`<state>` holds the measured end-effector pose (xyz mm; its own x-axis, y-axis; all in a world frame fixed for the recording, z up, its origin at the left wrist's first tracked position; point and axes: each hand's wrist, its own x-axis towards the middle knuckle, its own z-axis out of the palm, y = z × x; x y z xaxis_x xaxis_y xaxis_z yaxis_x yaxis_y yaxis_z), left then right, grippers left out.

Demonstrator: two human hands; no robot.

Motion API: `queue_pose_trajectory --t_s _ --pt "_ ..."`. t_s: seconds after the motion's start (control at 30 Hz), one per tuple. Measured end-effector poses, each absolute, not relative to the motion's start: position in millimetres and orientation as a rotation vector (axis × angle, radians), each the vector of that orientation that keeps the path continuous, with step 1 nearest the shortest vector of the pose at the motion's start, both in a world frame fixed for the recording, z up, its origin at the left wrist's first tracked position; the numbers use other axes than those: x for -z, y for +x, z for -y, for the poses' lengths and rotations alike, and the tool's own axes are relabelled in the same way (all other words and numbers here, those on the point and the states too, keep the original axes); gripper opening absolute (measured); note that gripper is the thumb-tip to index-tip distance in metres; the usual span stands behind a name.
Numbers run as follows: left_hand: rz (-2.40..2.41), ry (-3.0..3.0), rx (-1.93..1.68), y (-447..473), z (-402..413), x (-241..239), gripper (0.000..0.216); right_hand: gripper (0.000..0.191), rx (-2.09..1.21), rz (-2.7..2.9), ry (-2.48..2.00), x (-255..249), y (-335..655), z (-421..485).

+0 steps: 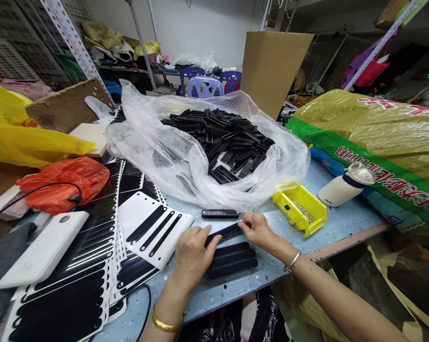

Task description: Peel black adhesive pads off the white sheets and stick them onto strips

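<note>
My left hand (195,251) grips the left end of a narrow black strip-shaped piece (224,232), with the thumb along its top. At the other end, the fingertips of my right hand (255,229) pinch the piece. Right below it, several flat black strip-shaped pieces (232,261) with rounded ends lie side by side on the blue speckled table (214,301). Beyond my hands rests a black piece with a perforated pattern (220,213). Left of my left hand is a white backing sheet (157,228) with black strips on it and bare gaps between them.
A clear plastic bag (157,147) heaped with black plastic pieces (221,133) stands behind. To the right are a yellow bin (300,207) of small metal parts, a white bottle (344,186) and a large sack (374,137). Leftward lie stacked black-strip sheets (68,289), a white power bank (43,249) and a red bag (64,183).
</note>
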<state>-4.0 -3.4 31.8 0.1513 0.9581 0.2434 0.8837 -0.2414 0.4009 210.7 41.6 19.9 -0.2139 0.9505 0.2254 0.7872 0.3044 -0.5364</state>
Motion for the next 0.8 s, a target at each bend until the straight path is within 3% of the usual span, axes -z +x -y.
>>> queue_pose_trajectory --t_s 0.27,0.5,0.8 --pt "-1.496 2.394 -0.314 32 -25 -30 0.015 0.029 -0.417 2.093 -1.492 -15 213 -41" --pt "-1.416 2.351 -0.332 28 -28 -27 0.011 0.027 -0.202 2.143 -1.209 -17 210 -30" --pt "-1.386 2.348 -0.410 28 -27 -25 0.009 0.029 -0.577 1.942 -1.568 -14 214 -40"
